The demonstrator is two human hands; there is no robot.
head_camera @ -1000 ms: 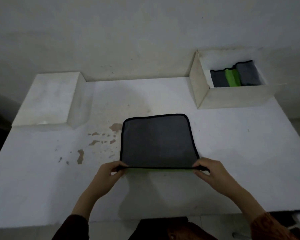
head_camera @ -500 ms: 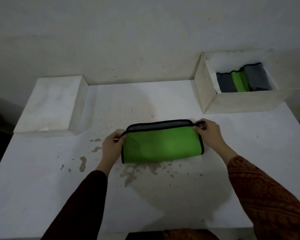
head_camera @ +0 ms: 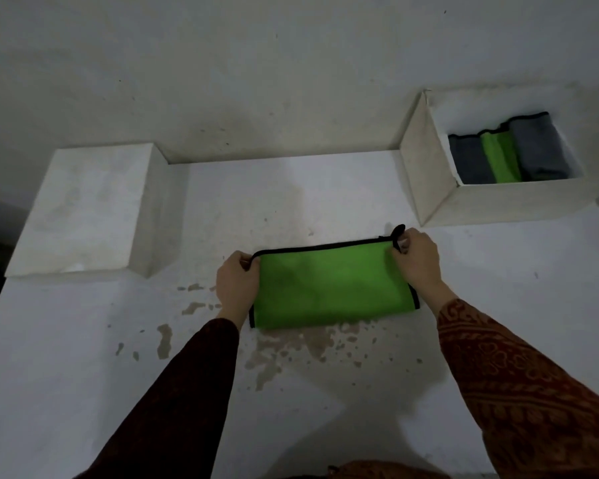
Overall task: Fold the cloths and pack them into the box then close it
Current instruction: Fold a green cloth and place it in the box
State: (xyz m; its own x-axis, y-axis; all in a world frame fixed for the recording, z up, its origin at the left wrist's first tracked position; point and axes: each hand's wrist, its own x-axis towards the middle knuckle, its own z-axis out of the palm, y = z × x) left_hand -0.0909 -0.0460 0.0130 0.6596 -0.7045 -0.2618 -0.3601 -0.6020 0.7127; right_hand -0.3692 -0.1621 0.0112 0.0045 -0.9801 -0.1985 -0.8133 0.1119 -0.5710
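A green cloth with black edging (head_camera: 332,283) lies folded in half on the white worktop (head_camera: 498,305), its green face up and its long fold line toward the person. The left hand (head_camera: 237,283) grasps the cloth's far left corner, fingers curled over the black edge there. The right hand (head_camera: 416,258) pinches the far right corner, where a small black hanging loop (head_camera: 398,233) sticks up just beside the fingers. Both hands sit at the far edge of the cloth, one at each end, with the cloth stretched flat between them. Both forearms reach in from the near edge of the view in dark reddish patterned sleeves (head_camera: 533,382).

At the far right of the worktop, against the wall, stands an open white rectangular box (head_camera: 426,167). Inside it three folded cloths (head_camera: 509,153) stand side by side: a dark grey one on the left, a green one in the middle and a lighter grey one on the right, each with black edging. The box is well apart from the cloth in the hands, behind and to the right of it.

At the far left of the worktop rests a white rectangular lid or block (head_camera: 90,205), touching the wall. Brown patches of worn paint (head_camera: 291,350) mark the worktop just in front of the green cloth and to its left.
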